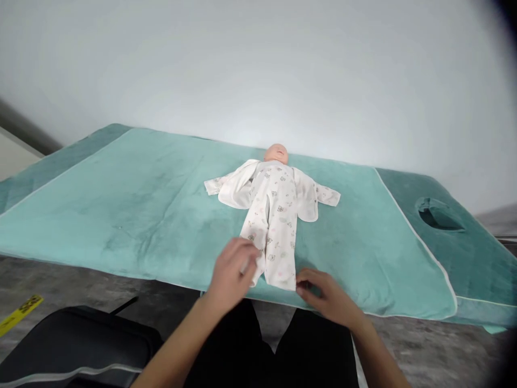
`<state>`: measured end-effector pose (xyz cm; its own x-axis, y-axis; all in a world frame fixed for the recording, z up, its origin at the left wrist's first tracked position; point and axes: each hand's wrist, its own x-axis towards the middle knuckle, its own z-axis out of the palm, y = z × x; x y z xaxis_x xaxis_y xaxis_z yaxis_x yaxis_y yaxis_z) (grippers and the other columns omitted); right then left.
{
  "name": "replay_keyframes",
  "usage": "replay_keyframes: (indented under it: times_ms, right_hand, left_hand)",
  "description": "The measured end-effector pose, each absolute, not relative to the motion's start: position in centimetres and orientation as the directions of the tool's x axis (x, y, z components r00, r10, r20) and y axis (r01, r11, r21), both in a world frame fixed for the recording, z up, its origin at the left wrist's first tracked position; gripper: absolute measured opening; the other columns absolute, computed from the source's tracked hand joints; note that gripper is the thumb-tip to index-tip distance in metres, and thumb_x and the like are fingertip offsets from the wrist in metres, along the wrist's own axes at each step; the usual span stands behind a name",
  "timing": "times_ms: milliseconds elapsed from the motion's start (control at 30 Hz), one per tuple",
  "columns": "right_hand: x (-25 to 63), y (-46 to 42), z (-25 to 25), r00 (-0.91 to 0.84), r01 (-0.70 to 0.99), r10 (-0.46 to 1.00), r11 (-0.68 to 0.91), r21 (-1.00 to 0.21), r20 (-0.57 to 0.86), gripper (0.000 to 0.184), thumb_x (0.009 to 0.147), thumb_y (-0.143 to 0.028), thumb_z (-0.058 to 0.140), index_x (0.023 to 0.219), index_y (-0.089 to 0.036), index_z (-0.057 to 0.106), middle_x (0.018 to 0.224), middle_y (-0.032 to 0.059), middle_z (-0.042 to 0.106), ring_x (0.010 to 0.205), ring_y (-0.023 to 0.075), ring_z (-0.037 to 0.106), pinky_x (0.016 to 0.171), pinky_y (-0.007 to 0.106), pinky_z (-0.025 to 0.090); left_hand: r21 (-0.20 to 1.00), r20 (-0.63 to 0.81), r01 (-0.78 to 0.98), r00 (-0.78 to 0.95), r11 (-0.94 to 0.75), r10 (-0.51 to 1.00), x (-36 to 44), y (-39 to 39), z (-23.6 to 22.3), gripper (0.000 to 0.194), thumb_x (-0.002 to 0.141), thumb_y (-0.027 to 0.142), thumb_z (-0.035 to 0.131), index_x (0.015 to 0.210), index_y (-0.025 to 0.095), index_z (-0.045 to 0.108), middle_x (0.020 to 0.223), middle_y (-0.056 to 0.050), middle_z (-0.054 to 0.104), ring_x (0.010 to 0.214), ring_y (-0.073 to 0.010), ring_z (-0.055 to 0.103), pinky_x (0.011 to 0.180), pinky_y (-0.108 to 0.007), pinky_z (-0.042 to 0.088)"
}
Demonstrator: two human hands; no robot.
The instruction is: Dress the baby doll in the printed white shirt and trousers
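Observation:
A baby doll (277,154) lies on its back on the green bed cover, its head toward the wall. A white printed baby jacket (238,186) is spread open beneath it, with the sleeves out to both sides. Printed baby pants (280,215) lie over its body, the legs pointing at me. My left hand (234,269) is closed, thumb and fingers pinching at the lower end of the left-side pant leg. At the bottom corner of the other leg, my right hand (325,293) has its curled fingertips on the cuff. Both legs of the doll are hidden.
The green cover (121,215) is spread over a long padded bed against a pale wall (242,70). A face hole (440,216) opens at the bed's right end. A black chair (81,345) stands at lower left near yellow floor tape (20,314).

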<state>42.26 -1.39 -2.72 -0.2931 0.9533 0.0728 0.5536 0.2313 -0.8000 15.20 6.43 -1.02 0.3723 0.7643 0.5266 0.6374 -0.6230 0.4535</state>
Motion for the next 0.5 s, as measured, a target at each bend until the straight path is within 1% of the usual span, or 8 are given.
replay_keyframes:
  times_ms: [67,133,167,200,300,367,433,500]
  right_hand:
    - [43.6,1.6,-2.3,-0.174,0.624,0.968,0.25,-0.741,0.18,0.015,0.092,-0.03,0.055,0.099,-0.027,0.068,0.095,0.0049,0.069,0.09,0.0244,0.065,0.08,0.04,0.055]
    - [43.8,5.3,-2.6,-0.029,0.726,0.942,0.248,-0.641,0.333,0.023,0.091,-0.026,0.053,0.109,-0.026,0.067,0.108,0.009,0.068,0.103,0.0276,0.062,0.089,0.045,0.053]
    - [43.6,7.3,-2.9,0.007,0.778,0.919,0.243,-0.58,0.395,0.029,0.09,-0.022,0.051,0.114,-0.025,0.066,0.114,0.011,0.066,0.109,0.0289,0.06,0.094,0.047,0.052]
    - [43.2,9.3,-3.4,-0.003,0.82,0.905,0.246,-0.517,0.426,0.034,0.088,-0.019,0.051,0.118,-0.023,0.065,0.12,0.0127,0.065,0.114,0.0298,0.058,0.098,0.049,0.049]
    - [41.6,13.8,-5.4,-0.065,0.902,0.896,0.242,-0.358,0.44,0.04,0.087,-0.013,0.05,0.125,-0.019,0.063,0.125,0.015,0.062,0.12,0.0304,0.053,0.104,0.049,0.043]
    - [41.0,15.5,-6.7,-0.072,0.929,0.892,0.223,-0.295,0.447,0.04,0.088,-0.013,0.05,0.126,-0.018,0.062,0.123,0.0153,0.062,0.117,0.0304,0.052,0.104,0.048,0.041]
    - [40.7,16.3,-7.5,-0.08,0.938,0.889,0.22,-0.268,0.45,0.038,0.087,-0.014,0.053,0.123,-0.018,0.064,0.119,0.0155,0.063,0.113,0.031,0.053,0.101,0.047,0.041]
    - [40.8,16.8,-8.0,-0.098,0.928,0.894,0.241,-0.285,0.437,0.034,0.086,-0.016,0.056,0.118,-0.019,0.067,0.115,0.0146,0.064,0.11,0.0315,0.053,0.099,0.048,0.042]
  left_hand:
    - [0.389,0.51,0.758,0.296,-0.523,0.808,13.5,10.5,-3.0,0.024,0.092,0.016,0.048,0.108,0.022,0.065,0.107,-0.01,0.067,0.111,-0.0266,0.06,0.095,-0.047,0.053]
    - [0.306,0.458,0.824,0.311,-0.477,0.833,12.9,14.6,-5.4,0.031,0.091,0.018,0.053,0.12,0.017,0.063,0.12,-0.015,0.065,0.125,-0.0304,0.054,0.102,-0.051,0.049]
    - [0.271,0.44,0.837,0.332,-0.476,0.834,13.1,16.4,-6.4,0.034,0.091,0.019,0.055,0.125,0.017,0.062,0.128,-0.016,0.063,0.132,-0.0315,0.05,0.105,-0.052,0.047]
    - [0.233,0.426,0.844,0.358,-0.483,0.831,13.6,17.8,-7.3,0.038,0.092,0.019,0.053,0.129,0.016,0.06,0.134,-0.017,0.06,0.137,-0.0317,0.046,0.11,-0.054,0.043]
    - [0.14,0.405,0.838,0.438,-0.528,0.803,15.8,20.4,-8.6,0.042,0.093,0.015,0.048,0.134,0.016,0.057,0.142,-0.017,0.056,0.145,-0.0307,0.039,0.118,-0.058,0.032]
    - [0.116,0.398,0.81,0.492,-0.575,0.774,17.1,21.3,-8.6,0.042,0.092,0.013,0.048,0.133,0.018,0.059,0.14,-0.016,0.058,0.144,-0.0296,0.041,0.121,-0.057,0.028]
    - [0.133,0.399,0.787,0.514,-0.603,0.759,17.8,22.0,-8.4,0.041,0.092,0.012,0.047,0.129,0.021,0.062,0.135,-0.013,0.063,0.141,-0.0274,0.045,0.122,-0.053,0.029]
    - [0.169,0.403,0.782,0.501,-0.6,0.766,17.9,22.7,-8.4,0.038,0.092,0.012,0.046,0.125,0.022,0.063,0.13,-0.011,0.066,0.135,-0.0253,0.051,0.12,-0.047,0.034]
